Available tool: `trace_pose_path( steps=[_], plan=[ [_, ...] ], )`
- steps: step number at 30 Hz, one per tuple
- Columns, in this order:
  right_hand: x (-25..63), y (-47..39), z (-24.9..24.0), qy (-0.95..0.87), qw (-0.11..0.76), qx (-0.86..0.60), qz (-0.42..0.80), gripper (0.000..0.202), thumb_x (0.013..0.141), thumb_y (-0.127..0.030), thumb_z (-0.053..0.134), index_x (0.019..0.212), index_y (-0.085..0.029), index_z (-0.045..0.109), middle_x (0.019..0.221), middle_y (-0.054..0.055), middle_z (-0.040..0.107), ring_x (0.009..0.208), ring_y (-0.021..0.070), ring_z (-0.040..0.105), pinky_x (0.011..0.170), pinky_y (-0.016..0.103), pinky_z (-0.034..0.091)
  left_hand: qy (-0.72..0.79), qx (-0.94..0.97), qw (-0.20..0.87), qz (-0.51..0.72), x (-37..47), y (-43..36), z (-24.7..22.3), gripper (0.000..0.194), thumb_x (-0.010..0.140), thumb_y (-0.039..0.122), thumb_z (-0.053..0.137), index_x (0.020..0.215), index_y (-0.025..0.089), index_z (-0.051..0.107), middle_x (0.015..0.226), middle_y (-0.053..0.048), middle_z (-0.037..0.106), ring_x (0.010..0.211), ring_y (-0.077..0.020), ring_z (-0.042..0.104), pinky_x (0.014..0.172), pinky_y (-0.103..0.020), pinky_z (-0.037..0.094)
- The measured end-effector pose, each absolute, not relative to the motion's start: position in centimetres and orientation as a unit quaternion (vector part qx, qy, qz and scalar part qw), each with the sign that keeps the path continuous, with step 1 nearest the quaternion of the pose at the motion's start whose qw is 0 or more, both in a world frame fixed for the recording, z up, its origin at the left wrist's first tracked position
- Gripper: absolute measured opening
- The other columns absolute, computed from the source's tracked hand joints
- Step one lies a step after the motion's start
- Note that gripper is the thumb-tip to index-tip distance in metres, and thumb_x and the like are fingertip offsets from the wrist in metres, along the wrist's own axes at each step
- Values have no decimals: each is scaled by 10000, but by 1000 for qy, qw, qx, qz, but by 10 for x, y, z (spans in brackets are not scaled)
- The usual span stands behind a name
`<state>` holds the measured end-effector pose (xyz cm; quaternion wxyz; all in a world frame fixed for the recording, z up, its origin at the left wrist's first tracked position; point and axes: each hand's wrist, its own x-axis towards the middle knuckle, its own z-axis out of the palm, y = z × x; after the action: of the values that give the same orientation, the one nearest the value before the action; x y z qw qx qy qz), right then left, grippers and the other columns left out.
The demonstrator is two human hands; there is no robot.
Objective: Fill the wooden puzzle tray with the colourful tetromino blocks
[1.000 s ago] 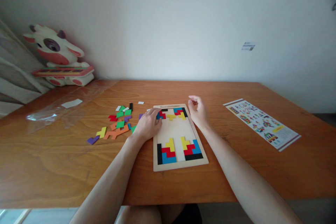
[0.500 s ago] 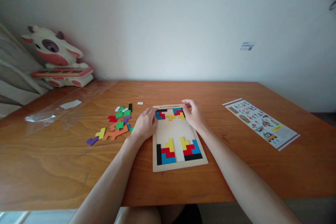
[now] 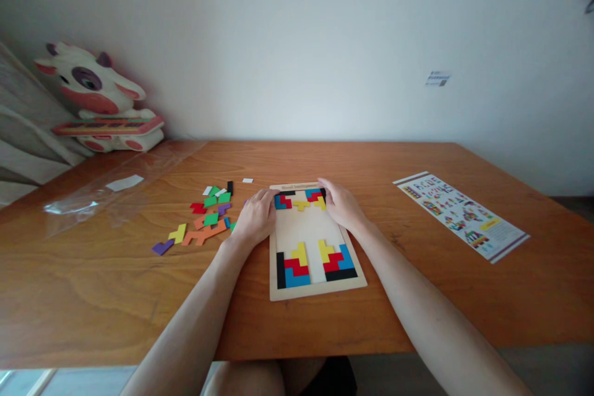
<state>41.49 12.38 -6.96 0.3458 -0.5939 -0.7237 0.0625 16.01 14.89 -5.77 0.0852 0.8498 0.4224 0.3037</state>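
Puzzle board (image 3: 301, 226) seemed light and stiff, best held by its edges, where left hand (image 3: 257, 215) and right hand (image 3: 343, 204) rested, grip unclear tbh.

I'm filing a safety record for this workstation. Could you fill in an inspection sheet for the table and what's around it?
Surface: brown table with visible wood grain.
Job's things: puzzle board, partly filled with coloured pieces; loose pieces lie to its left, some overlapping.
Clutter: clear plastic wrapping at left, printed sheet at right.
Hands: left hand at the board's far left corner, right hand at its far right corner; whether either grips is unclear.
Cables: nothing seen.
Surroundings: cow-shaped toy keyboard at back left; label on the pale wall.
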Motion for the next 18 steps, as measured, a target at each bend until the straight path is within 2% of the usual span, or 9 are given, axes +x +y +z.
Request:
trace_pose_path(
  steps=[4, 9, 18],
  plan=[
    [413, 120, -62, -719, 329, -610, 45, 420, 947, -129, 419, 1337, -154, 576, 1240, 128, 712, 1148, 246, 675, 1026, 407, 503, 427, 847, 84, 306, 160, 148, -57, 345, 933, 134, 413, 1216, 145, 611, 1189, -131, 673, 1112, -245, 647, 995, -393, 518],
    [410, 113, -46, -698, 300, -650, 26, 297, 979, -281, 482, 1153, -194, 706, 1115, 99, 765, 1019, 267, 723, 880, 373, 542, 434, 842, 82, 309, 160, 148, -55, 328, 960, 167, 394, 1204, 146, 612, 1177, -127, 682, 1097, -248, 654, 985, -397, 523],
    [408, 109, -41, -687, 272, -673, -20, 321, 993, -352, 464, 973, -238, 764, 891, 77, 790, 791, 254, 731, 650, 318, 479, 439, 836, 91, 316, 160, 148, -53, 318, 978, 212, 370, 1154, 164, 630, 1153, -113, 694, 1082, -245, 658, 965, -391, 531]
  ],
)
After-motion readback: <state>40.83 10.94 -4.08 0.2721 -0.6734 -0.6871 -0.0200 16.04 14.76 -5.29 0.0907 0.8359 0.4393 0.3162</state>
